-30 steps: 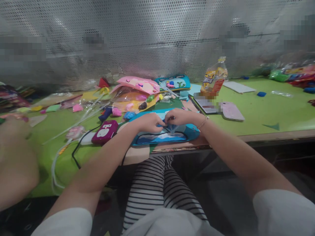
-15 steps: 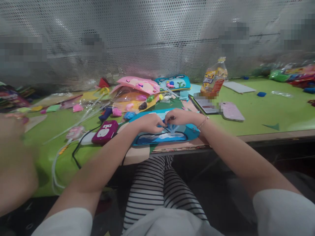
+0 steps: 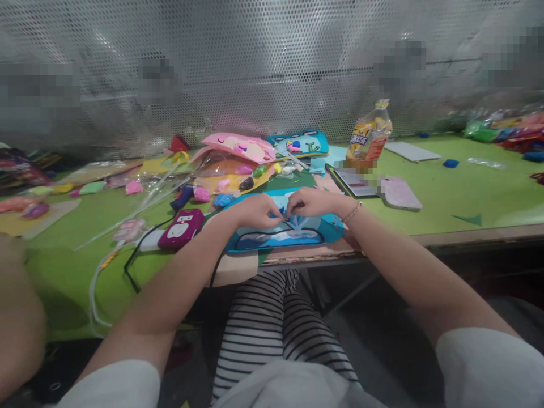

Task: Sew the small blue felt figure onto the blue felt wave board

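Note:
A blue felt craft panel [image 3: 323,229] with white and dark shapes lies at the table's near edge in front of me. My left hand [image 3: 255,211] and my right hand [image 3: 312,203] rest on its upper middle, fingertips meeting. Both hands have curled fingers pinching a small blue piece [image 3: 285,217] on the panel; what exactly it is I cannot make out. A thin bracelet [image 3: 352,212] circles my right wrist.
A magenta device [image 3: 181,228] with a black cord lies left of the panel. Pink and blue felt boards [image 3: 238,146], clay bits, a snack bag [image 3: 369,139] and a phone [image 3: 398,192] sit behind. Another person's blurred arm [image 3: 17,323] fills the left edge. A perforated metal screen [image 3: 255,68] backs the green table [image 3: 467,192].
My hands have stayed pinched together on the panel, shifting only slightly. The other person's arm at the left has dropped lower and drawn back, uncovering more of the table.

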`<move>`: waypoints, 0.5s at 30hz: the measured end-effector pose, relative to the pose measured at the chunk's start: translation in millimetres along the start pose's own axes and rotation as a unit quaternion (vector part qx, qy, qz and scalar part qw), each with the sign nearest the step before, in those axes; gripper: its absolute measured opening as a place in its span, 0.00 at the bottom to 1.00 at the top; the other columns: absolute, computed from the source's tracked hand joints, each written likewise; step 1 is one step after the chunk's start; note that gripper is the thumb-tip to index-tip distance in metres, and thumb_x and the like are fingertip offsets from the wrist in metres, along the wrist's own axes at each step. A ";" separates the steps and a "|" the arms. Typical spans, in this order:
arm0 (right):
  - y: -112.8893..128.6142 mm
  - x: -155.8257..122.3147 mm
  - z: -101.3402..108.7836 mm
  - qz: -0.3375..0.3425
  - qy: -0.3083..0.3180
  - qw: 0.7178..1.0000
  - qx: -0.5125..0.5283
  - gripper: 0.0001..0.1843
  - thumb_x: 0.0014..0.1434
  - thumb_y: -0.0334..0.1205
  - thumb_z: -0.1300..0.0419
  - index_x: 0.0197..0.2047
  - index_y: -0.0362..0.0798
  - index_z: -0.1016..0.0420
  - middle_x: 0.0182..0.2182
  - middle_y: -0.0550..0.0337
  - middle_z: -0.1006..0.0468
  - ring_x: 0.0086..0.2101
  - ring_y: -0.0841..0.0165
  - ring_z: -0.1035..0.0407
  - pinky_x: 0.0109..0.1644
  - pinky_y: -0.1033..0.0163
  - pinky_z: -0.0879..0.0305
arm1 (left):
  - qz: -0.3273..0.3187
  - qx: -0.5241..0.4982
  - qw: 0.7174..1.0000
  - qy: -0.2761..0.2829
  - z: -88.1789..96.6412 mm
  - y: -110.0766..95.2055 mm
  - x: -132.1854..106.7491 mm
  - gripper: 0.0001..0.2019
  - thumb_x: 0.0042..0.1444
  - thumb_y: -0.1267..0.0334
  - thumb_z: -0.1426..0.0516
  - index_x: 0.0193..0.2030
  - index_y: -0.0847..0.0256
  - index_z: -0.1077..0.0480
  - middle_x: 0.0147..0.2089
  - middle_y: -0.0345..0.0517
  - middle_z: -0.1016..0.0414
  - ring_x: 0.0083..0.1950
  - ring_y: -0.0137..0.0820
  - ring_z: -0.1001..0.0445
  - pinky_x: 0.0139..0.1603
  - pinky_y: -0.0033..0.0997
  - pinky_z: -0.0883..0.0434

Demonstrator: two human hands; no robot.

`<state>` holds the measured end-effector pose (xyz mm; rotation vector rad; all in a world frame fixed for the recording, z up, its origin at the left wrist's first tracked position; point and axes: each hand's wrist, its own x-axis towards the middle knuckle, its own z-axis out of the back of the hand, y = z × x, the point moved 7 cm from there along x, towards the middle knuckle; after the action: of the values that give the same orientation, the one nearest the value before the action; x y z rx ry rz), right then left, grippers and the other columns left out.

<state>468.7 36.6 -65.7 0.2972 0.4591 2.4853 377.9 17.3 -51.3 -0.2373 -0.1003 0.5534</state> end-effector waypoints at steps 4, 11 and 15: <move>7.0 -2.1 -0.4 0.003 0.014 1.000 -0.017 0.19 0.47 0.25 0.48 0.35 0.47 0.19 0.33 0.59 0.19 0.31 0.72 0.29 0.36 0.69 0.37 | -0.010 0.003 1.000 -0.013 1.3 -1.8 0.7 0.14 0.49 0.66 0.48 0.34 0.63 0.21 0.14 0.36 0.39 0.19 0.21 0.48 0.24 0.23 0.48; 19.2 -5.7 -1.3 0.043 0.009 0.996 -0.082 0.22 0.47 0.24 0.49 0.40 0.47 0.20 0.33 0.56 0.20 0.30 0.71 0.31 0.36 0.68 0.38 | -0.026 0.016 0.999 -0.031 -1.6 2.3 3.0 0.13 0.48 0.65 0.48 0.33 0.62 0.21 0.14 0.36 0.41 0.19 0.21 0.48 0.23 0.24 0.49; 27.3 -9.3 -3.5 0.076 0.036 0.987 -0.140 0.24 0.48 0.25 0.50 0.43 0.49 0.21 0.29 0.56 0.22 0.27 0.71 0.35 0.32 0.67 0.42 | -0.021 0.021 0.999 -0.038 -0.1 4.8 2.1 0.13 0.47 0.66 0.49 0.29 0.63 0.22 0.16 0.38 0.36 0.20 0.22 0.44 0.25 0.24 0.47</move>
<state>461.1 9.3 -59.2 0.1324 0.1142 2.6758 377.3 22.3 -52.6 -0.1734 -0.1659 0.5230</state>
